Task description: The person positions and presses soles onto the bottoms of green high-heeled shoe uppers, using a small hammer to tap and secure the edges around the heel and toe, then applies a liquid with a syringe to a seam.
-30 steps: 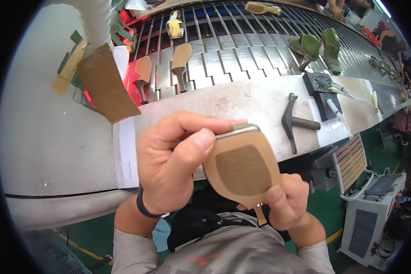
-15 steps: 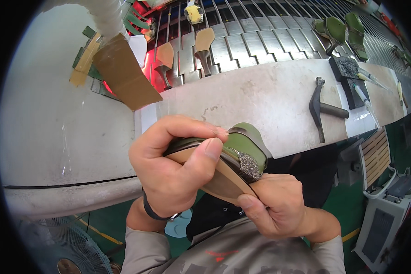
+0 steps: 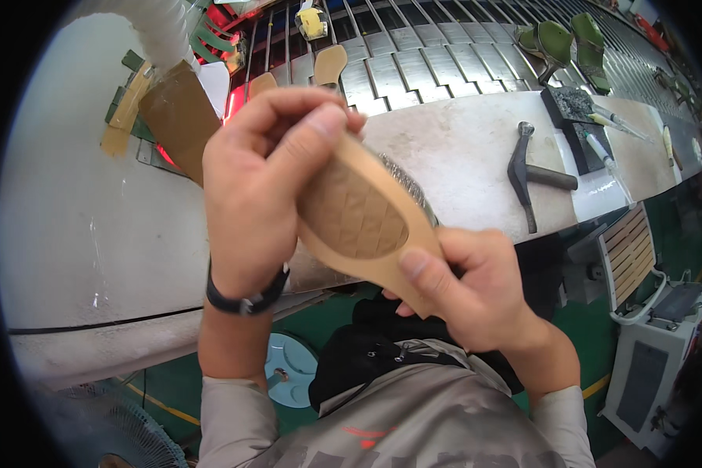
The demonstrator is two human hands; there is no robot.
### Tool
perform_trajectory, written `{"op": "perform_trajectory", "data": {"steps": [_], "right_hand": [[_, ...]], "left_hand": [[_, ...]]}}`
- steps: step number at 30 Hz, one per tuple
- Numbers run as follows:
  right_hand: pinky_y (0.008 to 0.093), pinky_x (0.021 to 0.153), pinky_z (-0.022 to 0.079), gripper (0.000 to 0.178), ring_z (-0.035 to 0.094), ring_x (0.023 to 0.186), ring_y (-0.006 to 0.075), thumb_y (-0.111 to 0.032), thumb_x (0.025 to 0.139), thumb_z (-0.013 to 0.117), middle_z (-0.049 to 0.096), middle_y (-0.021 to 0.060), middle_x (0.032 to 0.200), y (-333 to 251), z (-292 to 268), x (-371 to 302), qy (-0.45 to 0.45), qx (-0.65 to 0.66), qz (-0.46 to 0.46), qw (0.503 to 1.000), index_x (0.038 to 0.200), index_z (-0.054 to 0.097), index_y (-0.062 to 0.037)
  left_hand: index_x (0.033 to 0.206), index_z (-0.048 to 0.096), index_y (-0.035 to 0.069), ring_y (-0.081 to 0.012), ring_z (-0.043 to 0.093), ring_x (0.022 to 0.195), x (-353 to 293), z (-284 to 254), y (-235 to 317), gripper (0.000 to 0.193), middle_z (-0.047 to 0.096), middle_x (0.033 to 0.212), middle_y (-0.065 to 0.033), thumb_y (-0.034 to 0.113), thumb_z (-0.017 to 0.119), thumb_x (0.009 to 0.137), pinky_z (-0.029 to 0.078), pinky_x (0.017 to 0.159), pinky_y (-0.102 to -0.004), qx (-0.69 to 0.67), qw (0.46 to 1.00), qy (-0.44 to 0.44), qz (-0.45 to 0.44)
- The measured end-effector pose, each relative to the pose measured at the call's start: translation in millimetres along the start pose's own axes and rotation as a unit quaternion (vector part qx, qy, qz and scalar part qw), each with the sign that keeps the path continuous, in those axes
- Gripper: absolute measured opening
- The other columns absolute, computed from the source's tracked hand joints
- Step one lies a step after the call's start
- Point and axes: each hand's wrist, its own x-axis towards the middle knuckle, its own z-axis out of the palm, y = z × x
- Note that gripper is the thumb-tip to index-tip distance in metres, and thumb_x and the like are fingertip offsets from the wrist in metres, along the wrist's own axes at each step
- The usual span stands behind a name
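Note:
Both hands hold a green women's shoe with its tan sole (image 3: 359,207) turned up toward me. An oval with a quilted diamond pattern marks the front of the sole, and a strip of glittery grey trim (image 3: 402,178) shows along the far edge. My left hand (image 3: 261,168), a dark band on its wrist, is closed on the toe end, slightly blurred. Gripping the narrow middle of the shoe is my right hand (image 3: 476,288), thumb lying on the sole. Most of the green upper is hidden beneath.
On the pale bench lies a hammer (image 3: 520,175), beside a dark block (image 3: 573,117) and syringe-like tools (image 3: 600,148). Behind runs a metal slatted conveyor (image 3: 402,62) with heeled tan soles (image 3: 331,64) and green shoes (image 3: 551,45). Cardboard (image 3: 175,117) stands left, a fan (image 3: 109,429) below.
The shoe has been raised and turned so its sole faces me, the green upper now mostly out of sight. My left hand has moved up and away with the toe end.

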Motion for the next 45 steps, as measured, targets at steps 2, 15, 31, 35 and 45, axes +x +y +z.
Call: {"op": "perform_trajectory", "data": {"steps": [2, 15, 31, 35, 45], "right_hand": [[0.026, 0.062, 0.057, 0.036, 0.067, 0.068, 0.009, -0.026, 0.11, 0.066, 0.073, 0.0061, 0.08, -6.7, -11.1, 10.4, -0.016, 0.007, 0.029, 0.999, 0.098, 0.073, 0.0073], [0.0273, 0.062, 0.063, 0.04, 0.074, 0.07, 0.0141, -0.033, 0.113, 0.059, 0.074, 0.0102, 0.086, -4.8, -18.1, 23.5, 0.03, 0.068, 0.035, 0.997, 0.114, 0.071, 0.0051], [0.0371, 0.047, 0.047, 0.03, 0.06, 0.047, 0.0249, -0.015, 0.094, 0.08, 0.063, 0.01, 0.06, 16.4, 3.2, 22.4, 0.036, -0.254, -0.116, 0.959, 0.076, 0.06, -0.0026], [0.0297, 0.072, 0.058, 0.033, 0.073, 0.076, 0.0162, -0.018, 0.078, 0.093, 0.072, 0.0101, 0.083, -11.5, -26.7, 16.7, 0.11, -0.39, -0.196, 0.893, 0.094, 0.071, -0.0001], [0.0326, 0.096, 0.057, 0.054, 0.071, 0.106, 0.0179, -0.023, 0.098, 0.073, 0.072, 0.0144, 0.119, -11.9, -138.5, 7.3, 0.152, -0.036, -0.113, 0.981, 0.14, 0.059, 0.0073]], "left_hand": [[0.117, 0.07, -0.006, -0.022, 0.075, 0.102, 19.7, 1.2, -14.2, 0.023, 0.076, 0.11, -0.0159, 0.013, 0.068, 0.103, 0.061, 0.094, -0.035, -0.064, 0.997, -0.044, -0.007], [0.124, 0.068, -0.007, -0.0272, 0.076, 0.112, 66.6, 8.6, -28.4, 0.027, 0.075, 0.119, -0.0194, 0.013, 0.058, 0.108, 0.063, 0.098, -0.0378, -0.116, 0.987, -0.107, -0.045], [0.125, 0.066, -0.002, -0.033, 0.076, 0.109, 48.4, -45.1, -60.0, 0.024, 0.073, 0.122, -0.0219, 0.012, 0.053, 0.109, 0.06, 0.103, -0.0592, -0.255, 0.946, -0.198, 0.004], [0.124, 0.065, -0.002, -0.0346, 0.073, 0.118, 47.0, -26.7, -44.8, 0.025, 0.071, 0.128, -0.0264, 0.014, 0.054, 0.109, 0.056, 0.109, -0.0591, -0.19, 0.956, -0.222, 0.018], [0.129, 0.067, 0.001, -0.0279, 0.066, 0.128, 33.2, 15.8, -121.3, 0.074, 0.073, 0.133, -0.0182, 0.064, 0.032, 0.114, 0.045, 0.113, -0.0447, -0.234, 0.944, -0.116, -0.201]]}}
